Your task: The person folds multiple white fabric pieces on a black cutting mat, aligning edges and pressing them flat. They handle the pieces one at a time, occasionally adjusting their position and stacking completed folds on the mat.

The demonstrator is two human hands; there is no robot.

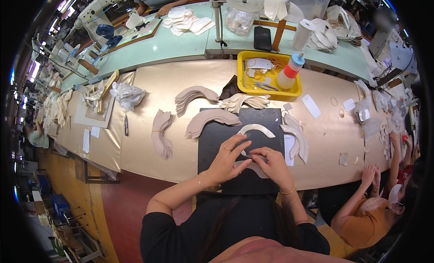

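On the black mat, both hands pinch one curved beige piece.

Left hand and right hand meet fingertip to fingertip, closed on the piece and holding it flat near the table's front edge, probably so it can't slide. One white crescent lies just beyond. Four fanned beige stacks sit in an arc within reach, plus one yellow tray with one bottle.

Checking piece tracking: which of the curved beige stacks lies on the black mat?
The fanned stack at the black mat's upper left corner; the other stacks lie on the tan table.
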